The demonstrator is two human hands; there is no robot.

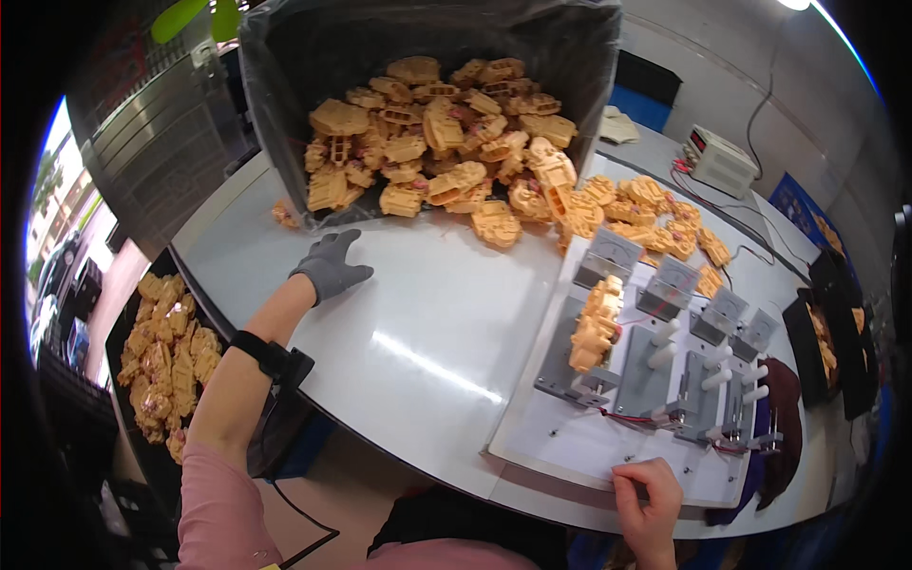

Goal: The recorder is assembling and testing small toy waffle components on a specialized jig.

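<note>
My left hand (331,268), in a grey glove, reaches over the white tabletop (418,313) with its fingers apart and nothing in them. My bare right hand (650,496) is curled closed at the front edge of a white test fixture board (570,446); I see nothing held in it. A tan molded plastic part (597,325) sits on the board's leftmost station. Several analog meters (613,251) line the board's back, with white plungers (663,344) and grey metal plates beside them. Nearest beyond my left hand, a plastic-lined bin (271,114) lies tipped with tan parts (437,142) inside.
More tan parts (665,218) lie loose behind the meters. A black crate (119,361) at the left holds similar parts. A power supply (720,161) with wires stands at the back right. Dark cloth (781,427) lies right of the board; black trays (836,332) are beyond.
</note>
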